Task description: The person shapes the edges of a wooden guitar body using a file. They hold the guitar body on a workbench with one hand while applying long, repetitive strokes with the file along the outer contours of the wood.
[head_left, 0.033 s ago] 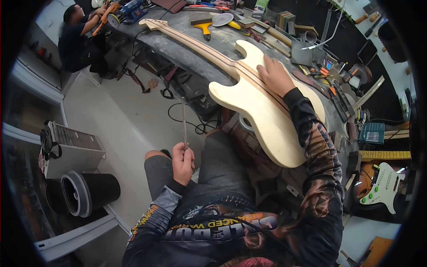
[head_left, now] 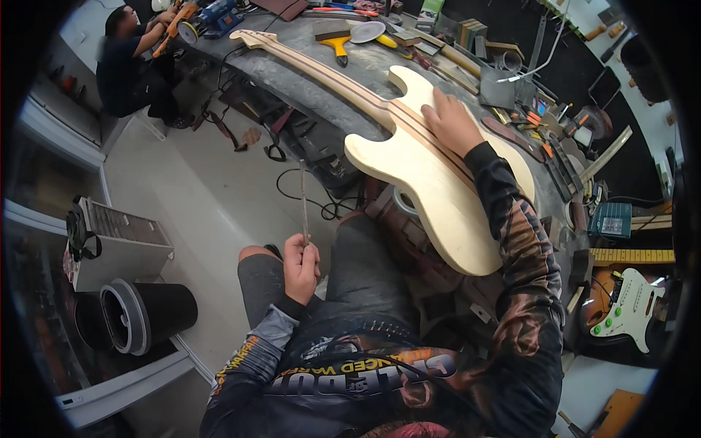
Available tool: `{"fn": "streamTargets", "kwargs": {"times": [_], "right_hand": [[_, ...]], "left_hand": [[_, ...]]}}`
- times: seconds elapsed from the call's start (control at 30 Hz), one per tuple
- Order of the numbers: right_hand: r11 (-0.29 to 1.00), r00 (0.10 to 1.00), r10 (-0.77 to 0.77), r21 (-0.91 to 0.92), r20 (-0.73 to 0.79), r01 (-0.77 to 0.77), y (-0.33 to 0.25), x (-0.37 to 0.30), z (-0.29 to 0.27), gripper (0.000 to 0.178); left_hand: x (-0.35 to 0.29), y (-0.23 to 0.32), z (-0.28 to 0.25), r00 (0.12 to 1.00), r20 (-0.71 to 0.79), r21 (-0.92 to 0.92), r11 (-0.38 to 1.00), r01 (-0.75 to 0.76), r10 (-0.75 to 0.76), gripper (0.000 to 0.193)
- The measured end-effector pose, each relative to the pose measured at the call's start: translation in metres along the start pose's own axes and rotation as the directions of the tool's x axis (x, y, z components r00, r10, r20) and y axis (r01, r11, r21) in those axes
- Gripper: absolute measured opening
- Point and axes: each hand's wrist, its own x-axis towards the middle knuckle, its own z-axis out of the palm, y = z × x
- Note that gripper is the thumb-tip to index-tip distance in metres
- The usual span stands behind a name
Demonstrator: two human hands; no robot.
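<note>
A bare wooden electric guitar point(head_left: 453, 212) with dark stripes along its middle lies across the workbench edge. Its neck and headstock point to the far left, and the lower end of the body overhangs toward my lap. My right hand point(head_left: 451, 124) rests flat on the body near the upper cutaway, fingers extended and thumb apart. Over my left thigh, my left hand point(head_left: 301, 270) is closed round the lower end of a thin grey file point(head_left: 304, 197). The file stands nearly upright, apart from the guitar.
On the dark workbench point(head_left: 299, 87) are a yellow-handled brush point(head_left: 336, 50), a pale disc point(head_left: 367, 31) and several hand tools point(head_left: 558, 146). A second guitar point(head_left: 629, 310) is at the right. A black bin point(head_left: 157, 314) stands left. At far left a person point(head_left: 135, 66) works beside a blue machine point(head_left: 215, 18).
</note>
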Motion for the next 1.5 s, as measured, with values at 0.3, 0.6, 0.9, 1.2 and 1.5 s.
{"fn": "streamTargets", "kwargs": {"times": [0.3,0.6,0.9,1.2,1.5], "right_hand": [[0.990,0.991,0.137,-0.024,0.001,-0.137,-0.020,0.042,0.013,0.077],[0.988,0.988,0.140,-0.060,-0.068,-0.144,-0.022,0.043,0.018,0.074],[0.982,0.979,-0.167,0.065,-0.114,0.175,-0.084,-0.003,0.014,0.052],[0.955,0.946,-0.297,0.048,0.131,0.293,-0.149,-0.060,0.004,0.055],[0.913,0.930,-0.360,-0.176,0.070,0.367,-0.176,-0.073,-0.004,0.075]], "left_hand": [[-0.007,-0.008,-0.008,0.999,-0.021,0.042,0.998,0.049,-0.048,0.026],[-0.008,-0.022,-0.009,0.999,0.009,0.039,0.998,0.042,-0.043,0.027],[-0.009,-0.040,-0.027,0.997,-0.026,0.039,0.996,0.080,-0.079,0.026],[0.005,-0.065,-0.044,0.983,-0.143,-0.009,0.994,0.113,-0.113,0.028],[0.013,-0.068,-0.044,0.975,-0.171,-0.012,0.989,0.145,-0.145,0.030]]}}
